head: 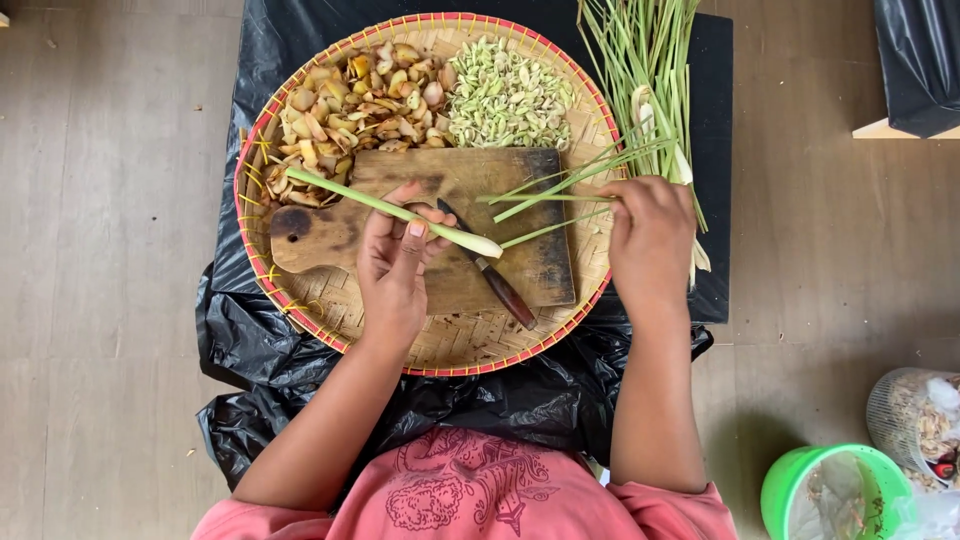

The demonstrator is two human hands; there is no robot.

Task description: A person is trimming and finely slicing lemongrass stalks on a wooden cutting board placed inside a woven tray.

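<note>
My left hand (395, 265) grips a lemongrass stalk (340, 193) that slants across a wooden cutting board (540, 270), pale thick end to the right. A knife (492, 277) with a dark wooden handle lies on the board just right of that hand. My right hand (650, 235) is closed on several thin green lemongrass leaves (560, 185) at the right rim of the round woven tray (440, 352). On the tray's far half sit a heap of brownish cut pieces (350, 110) and a heap of pale green sliced rings (505, 100).
A bundle of long lemongrass stalks (640, 60) lies on black plastic sheeting (250, 340) at the upper right. A green bucket (835, 495) and a mesh basket (915, 420) of scraps stand on the wooden floor at lower right.
</note>
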